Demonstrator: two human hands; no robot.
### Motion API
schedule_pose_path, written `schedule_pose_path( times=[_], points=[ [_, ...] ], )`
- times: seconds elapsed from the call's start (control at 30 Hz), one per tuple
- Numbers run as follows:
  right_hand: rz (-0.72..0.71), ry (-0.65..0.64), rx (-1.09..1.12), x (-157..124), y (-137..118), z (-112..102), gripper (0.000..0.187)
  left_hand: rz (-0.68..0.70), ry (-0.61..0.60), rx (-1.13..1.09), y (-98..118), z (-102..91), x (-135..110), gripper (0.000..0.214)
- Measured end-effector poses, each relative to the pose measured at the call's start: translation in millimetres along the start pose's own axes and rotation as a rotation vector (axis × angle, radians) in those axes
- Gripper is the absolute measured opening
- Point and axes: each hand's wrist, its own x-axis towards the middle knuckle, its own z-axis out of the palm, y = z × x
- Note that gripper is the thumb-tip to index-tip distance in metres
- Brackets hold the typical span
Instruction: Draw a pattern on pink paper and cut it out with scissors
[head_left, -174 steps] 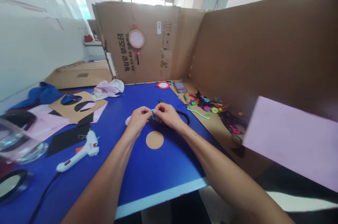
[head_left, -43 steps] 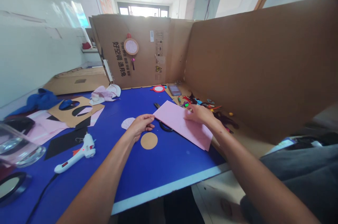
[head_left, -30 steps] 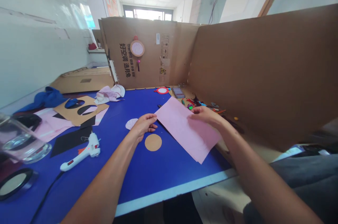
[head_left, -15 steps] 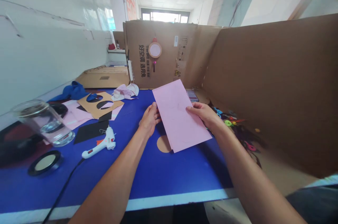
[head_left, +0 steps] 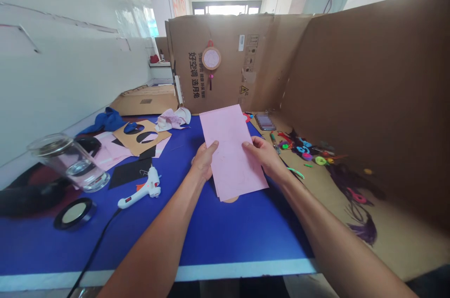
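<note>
Pink paper (head_left: 232,162), apparently more than one sheet by its doubled lower left edge, is held up over the blue table (head_left: 207,246). My left hand (head_left: 204,160) grips its left edge, thumb on top and fingers behind. On the right edge, my right hand (head_left: 263,155) pinches it the same way. Under the paper's lower edge a strip of a round brown card piece (head_left: 231,199) shows; the paper covers the rest. Left of my hands lies a white hot glue gun (head_left: 142,189), its nozzle pointing away from me.
Brown card with round holes (head_left: 124,141), black card (head_left: 128,174) and a glass jar (head_left: 79,162) are on the left, near a round black-rimmed item (head_left: 74,212). Cardboard walls (head_left: 267,68) rise behind and right. Colourful cords and a purple tassel (head_left: 363,227) lie at right.
My left hand has gone from beside the paper to gripping its left edge. The paper has turned more upright and now covers most of the round card. The view has shifted slightly.
</note>
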Motion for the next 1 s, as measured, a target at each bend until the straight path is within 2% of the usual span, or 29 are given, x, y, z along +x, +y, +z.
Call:
schedule_pose_path(
  times=[0.37, 1.0],
  points=[
    [-0.048, -0.012, -0.16, -5.6, 3.2, 6.4, 0.046, 0.008, -0.016, 0.005, 5.3, 3.5, -4.6, 0.047],
    [-0.113, 0.006, -0.104, -1.4, 7.0, 4.3, 0.041, -0.031, -0.043, 0.034, 8.1, 7.8, -9.4, 0.041]
  ],
)
